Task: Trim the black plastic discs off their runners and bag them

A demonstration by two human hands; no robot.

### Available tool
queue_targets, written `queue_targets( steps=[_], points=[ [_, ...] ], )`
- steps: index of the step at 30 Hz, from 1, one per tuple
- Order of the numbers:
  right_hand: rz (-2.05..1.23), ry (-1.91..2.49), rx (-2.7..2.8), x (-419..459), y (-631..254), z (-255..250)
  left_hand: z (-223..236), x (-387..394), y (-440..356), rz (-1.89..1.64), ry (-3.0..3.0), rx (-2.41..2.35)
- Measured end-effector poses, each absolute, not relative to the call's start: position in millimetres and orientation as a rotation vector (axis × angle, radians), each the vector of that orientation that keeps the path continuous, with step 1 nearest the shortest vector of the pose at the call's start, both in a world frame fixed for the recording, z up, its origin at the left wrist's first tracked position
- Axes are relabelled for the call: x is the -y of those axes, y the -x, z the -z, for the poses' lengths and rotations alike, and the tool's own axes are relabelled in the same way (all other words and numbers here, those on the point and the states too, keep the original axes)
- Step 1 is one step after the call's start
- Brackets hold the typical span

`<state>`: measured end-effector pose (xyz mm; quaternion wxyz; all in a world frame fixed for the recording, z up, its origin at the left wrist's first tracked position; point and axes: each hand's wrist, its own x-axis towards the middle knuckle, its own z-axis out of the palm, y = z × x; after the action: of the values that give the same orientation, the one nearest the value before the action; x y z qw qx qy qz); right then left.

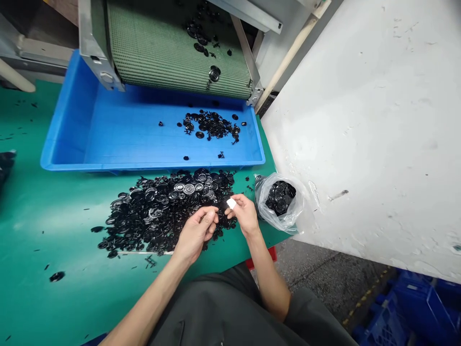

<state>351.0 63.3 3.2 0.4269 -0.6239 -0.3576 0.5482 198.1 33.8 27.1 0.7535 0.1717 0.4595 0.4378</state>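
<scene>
A broad heap of shiny black round plastic parts [151, 211], mixed with small thin black bits, lies on the green table. Over its right end, my left hand [196, 233] is closed in a pinch, thumb against the forefinger. Whatever is between those fingertips is too small to make out. Just to the right, my right hand [245, 216] has its fingers curled together, with a white wrapping [231, 203] around one fingertip. Its grip is partly hidden against the black heap. Beside that hand stands an open clear plastic bag [268, 214] holding black round parts [280, 197].
Behind the heap sits a blue tray [118, 139] with black parts [214, 126] scattered at its right. A green conveyor belt [151, 53] carrying more pieces ends above it. A white panel [360, 134] slants along the right. Blue crates [414, 298] stand on the floor.
</scene>
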Motion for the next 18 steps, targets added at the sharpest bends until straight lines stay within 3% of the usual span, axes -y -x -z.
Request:
queue_targets(
  steps=[8, 18],
  points=[
    [-1.253, 1.588, 0.999, -59.2, -352.9, 8.9, -22.4, -27.9, -196.5, -0.965, -0.472, -1.112],
    [-1.168, 1.517, 1.369, -36.7, -351.4, -22.5, -12.5, -32.4, -207.1, -0.853, -0.61, -1.139]
  ],
)
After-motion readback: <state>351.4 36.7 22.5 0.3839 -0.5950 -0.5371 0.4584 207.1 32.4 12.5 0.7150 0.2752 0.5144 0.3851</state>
